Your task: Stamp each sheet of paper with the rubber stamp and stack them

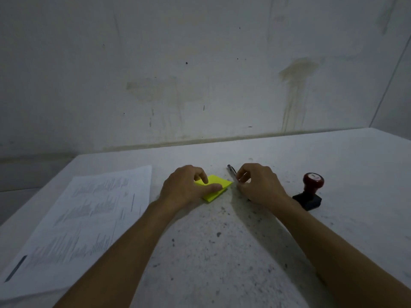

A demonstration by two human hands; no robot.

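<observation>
The speckled white table point(222, 252) is under both my arms, and on it, far to the left of my left hand, lies the printed sheet of paper point(84, 218), flat, maybe with other sheets below it; I see no stamp mark on it, though the print is too blurred to be sure. So I judge the stamping is not yet begun and all of it is left, the stacking too. My left hand point(186, 187) presses with thumb and forefinger on the yellow sticky-note pad point(216, 186), which lies between my two hands. My right hand point(258, 185) is curled, the fingertips pinching at the right corner of the pad, beside the pen point(231, 170) lying just behind. The rubber stamp point(310, 190) stands upright, untouched, just to the right of my right hand.
</observation>
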